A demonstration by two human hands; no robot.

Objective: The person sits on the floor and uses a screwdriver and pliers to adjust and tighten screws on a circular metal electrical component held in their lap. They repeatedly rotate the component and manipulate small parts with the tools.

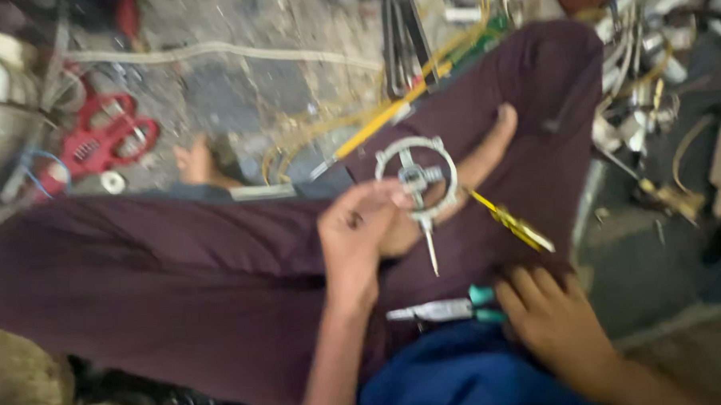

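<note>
right hand [552, 319] rests fingers loosely spread on teal-handled pliers [444, 310]; left hand [358, 234] pinches shut on a metal ring fitting [416, 176], probably stiff, light, best gripped at its rim.

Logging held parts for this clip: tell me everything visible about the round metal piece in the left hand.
The ring-shaped metal part looks like silvery grey metal: a thin circular hoop with crossbars meeting at a chunky central hub, and a slim pin pointing down from it. The left hand pinches it at the lower left edge, holding it roughly upright over the maroon trousers. Motion blur hides finer detail. The right hand is apart from it, resting by teal-handled pliers.
</note>
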